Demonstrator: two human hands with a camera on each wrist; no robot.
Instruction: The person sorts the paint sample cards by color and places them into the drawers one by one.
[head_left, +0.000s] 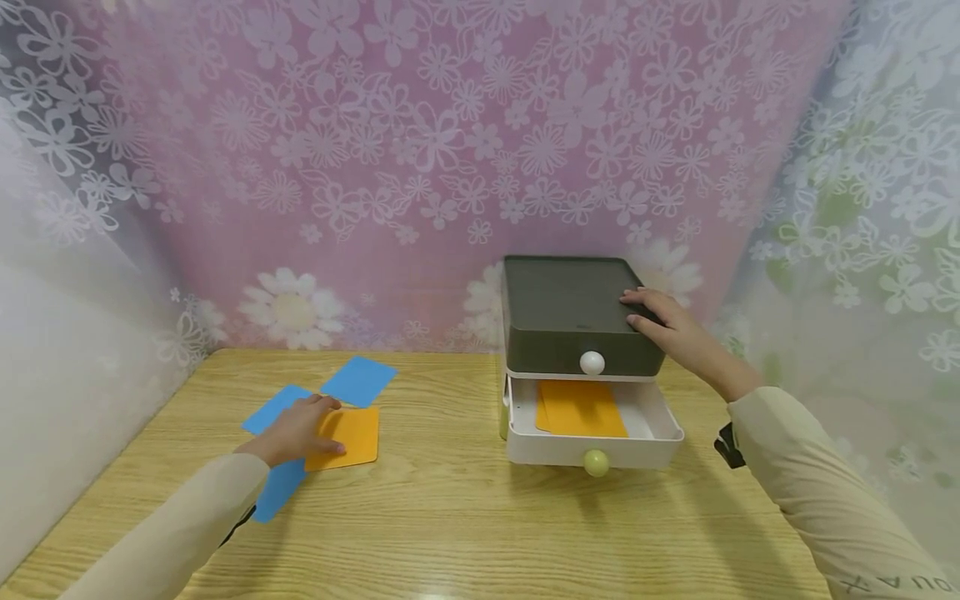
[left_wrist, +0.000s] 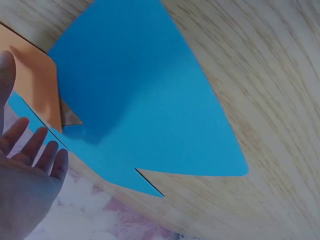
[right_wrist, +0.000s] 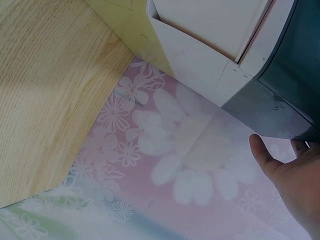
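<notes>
At the left of the head view, my left hand (head_left: 296, 429) is over an orange paper sheet (head_left: 362, 437), its thumb apart from the loosely extended fingers. Several blue paper sheets (head_left: 360, 380) lie around and partly under that orange one. The left wrist view has a blue sheet (left_wrist: 150, 100) large in its middle and the orange sheet (left_wrist: 35, 75) beside the hand. On the right, my right hand (head_left: 675, 333) rests on the dark top (head_left: 566, 292) of a small drawer unit, fingers spread at its right edge. Orange sheets (head_left: 581, 408) lie inside its pulled-out white lower drawer (head_left: 596, 450).
The drawer unit has a white knob (head_left: 592, 362) on its dark upper drawer and a green knob (head_left: 596, 463) on the lower one. A wooden table (head_left: 435, 517) carries everything. Floral curtains (head_left: 420, 167) hang behind and at both sides.
</notes>
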